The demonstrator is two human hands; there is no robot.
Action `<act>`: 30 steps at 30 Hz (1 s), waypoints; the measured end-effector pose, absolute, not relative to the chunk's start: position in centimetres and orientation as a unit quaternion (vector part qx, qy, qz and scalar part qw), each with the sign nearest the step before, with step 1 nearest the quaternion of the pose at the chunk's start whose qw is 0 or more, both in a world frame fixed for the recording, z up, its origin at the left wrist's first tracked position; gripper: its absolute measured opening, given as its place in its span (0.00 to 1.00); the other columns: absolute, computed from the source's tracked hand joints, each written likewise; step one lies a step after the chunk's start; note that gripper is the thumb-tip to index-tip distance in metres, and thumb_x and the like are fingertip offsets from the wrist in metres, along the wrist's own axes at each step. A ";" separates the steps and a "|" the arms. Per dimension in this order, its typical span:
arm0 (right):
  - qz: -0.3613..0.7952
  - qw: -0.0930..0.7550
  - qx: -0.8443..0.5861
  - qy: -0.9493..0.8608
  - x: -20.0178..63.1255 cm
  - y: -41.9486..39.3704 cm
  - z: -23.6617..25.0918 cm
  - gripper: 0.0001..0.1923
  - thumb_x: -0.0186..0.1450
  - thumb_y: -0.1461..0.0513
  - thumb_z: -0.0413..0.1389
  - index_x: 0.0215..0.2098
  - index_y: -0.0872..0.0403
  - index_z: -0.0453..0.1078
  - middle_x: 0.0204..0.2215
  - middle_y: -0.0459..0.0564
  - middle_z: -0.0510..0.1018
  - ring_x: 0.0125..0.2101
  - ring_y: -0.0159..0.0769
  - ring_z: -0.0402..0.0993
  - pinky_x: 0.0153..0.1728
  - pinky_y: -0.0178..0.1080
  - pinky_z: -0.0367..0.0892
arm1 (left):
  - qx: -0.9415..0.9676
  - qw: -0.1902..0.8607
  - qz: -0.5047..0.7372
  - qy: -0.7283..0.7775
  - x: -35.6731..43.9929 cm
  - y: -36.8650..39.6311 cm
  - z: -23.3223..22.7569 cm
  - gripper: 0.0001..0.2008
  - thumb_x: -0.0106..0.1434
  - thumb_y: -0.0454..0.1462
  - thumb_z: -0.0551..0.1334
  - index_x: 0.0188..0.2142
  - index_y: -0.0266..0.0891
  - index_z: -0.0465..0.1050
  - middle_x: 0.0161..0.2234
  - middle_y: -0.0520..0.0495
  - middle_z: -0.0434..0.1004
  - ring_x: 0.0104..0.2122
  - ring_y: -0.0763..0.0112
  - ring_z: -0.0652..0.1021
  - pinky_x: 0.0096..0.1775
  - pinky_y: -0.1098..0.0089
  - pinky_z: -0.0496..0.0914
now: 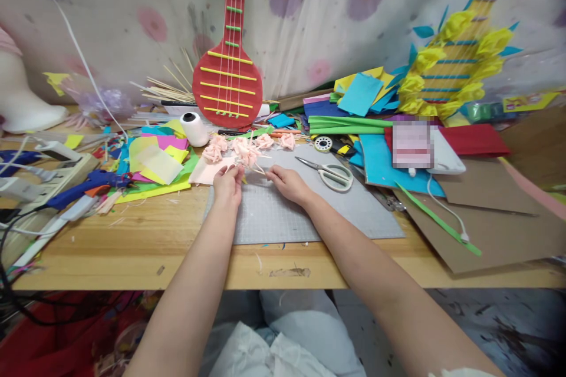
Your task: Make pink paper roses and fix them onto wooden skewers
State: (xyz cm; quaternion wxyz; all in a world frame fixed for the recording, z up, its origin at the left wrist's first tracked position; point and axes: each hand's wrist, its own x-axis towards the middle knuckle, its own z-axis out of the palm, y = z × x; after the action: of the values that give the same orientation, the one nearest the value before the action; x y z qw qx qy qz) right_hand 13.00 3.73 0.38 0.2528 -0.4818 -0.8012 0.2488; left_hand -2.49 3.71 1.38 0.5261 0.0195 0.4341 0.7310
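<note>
Pale cloth over our lap (283, 336) fills the near edge, and from it both forearms run up to a wooden table (132, 247) pushed against a wall hung with a flower-printed curtain (345, 6). On the table lies a grey gridded cutting mat (300, 212), and we work at its far left corner. Our left hand (228, 184) has its fingers pinched together on a pink paper flower on a thin stick (250, 158); the flower head sits up and away from us, and the stick's long axis slants down to the right toward our right hand (287, 182), whose fingertips close on the stick's lower end, though we cannot tell how firmly. More pink paper flowers (265, 141) lie in a row just beyond, at the mat's far edge, and a pale pink sheet (207, 172) sits under the left hand. Scissors (329, 174) rest on the mat just right of the right hand, blades pointing left. A white spool (194, 128) stands behind the flowers, beside a red cardboard banjo (228, 79) leaning on the curtain. Coloured paper sheets (159, 159) pile up at left near a blue glue gun (88, 184); brown cardboard (495, 224) crowds the right.
</note>
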 end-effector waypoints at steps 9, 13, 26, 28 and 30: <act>0.263 0.282 -0.465 -0.797 13.3 3.9 0.1 0.14 0.64 0.55 0.44 0.29 0.53 0.64 0.22 0.44 0.68 0.25 0.29 0.63 0.29 0.31 0.55 | 0.071 0.577 0.695 0.424 -2.7 3.6 1.5 0.09 0.50 0.21 0.58 0.27 0.32 0.62 0.21 0.51 0.70 0.22 0.81 0.74 0.26 0.82 0.70; 0.277 0.287 -0.457 -0.795 13.4 3.9 0.1 0.14 0.63 0.54 0.43 0.28 0.54 0.64 0.21 0.43 0.67 0.25 0.29 0.62 0.30 0.31 0.56 | 0.092 0.579 0.675 0.448 -2.8 3.6 1.4 0.10 0.50 0.23 0.60 0.30 0.33 0.62 0.22 0.51 0.71 0.22 0.80 0.74 0.24 0.81 0.70; 0.705 0.370 -0.343 -0.498 14.3 4.4 1.1 0.31 0.60 0.47 0.45 0.56 0.49 0.43 0.36 0.50 0.76 0.33 0.35 0.74 0.35 0.41 0.68 | 0.132 0.600 0.635 0.469 -2.3 3.1 2.0 0.15 0.48 0.24 0.61 0.32 0.37 0.57 0.25 0.49 0.73 0.23 0.75 0.76 0.15 0.84 0.58; 0.748 0.337 -0.301 -0.487 14.8 4.2 1.5 0.31 0.61 0.49 0.45 0.58 0.49 0.42 0.39 0.52 0.76 0.38 0.36 0.74 0.40 0.43 0.67 | 0.137 0.617 0.617 0.469 -2.2 3.0 2.0 0.15 0.48 0.23 0.60 0.32 0.37 0.57 0.25 0.49 0.73 0.23 0.75 0.76 0.15 0.85 0.58; 0.757 0.334 -0.287 -0.483 15.0 4.1 1.7 0.30 0.62 0.51 0.46 0.59 0.49 0.42 0.42 0.52 0.75 0.41 0.36 0.72 0.43 0.44 0.66 | 0.149 0.611 0.613 0.478 -2.1 3.0 2.0 0.16 0.48 0.23 0.60 0.32 0.37 0.57 0.26 0.48 0.73 0.23 0.74 0.76 0.15 0.84 0.58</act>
State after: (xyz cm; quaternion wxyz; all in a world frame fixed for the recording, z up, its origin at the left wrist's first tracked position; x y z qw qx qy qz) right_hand 14.97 4.06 1.74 0.3344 -0.2868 -0.4826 0.7570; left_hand -2.05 2.97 1.97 0.6112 0.1495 0.4778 0.6130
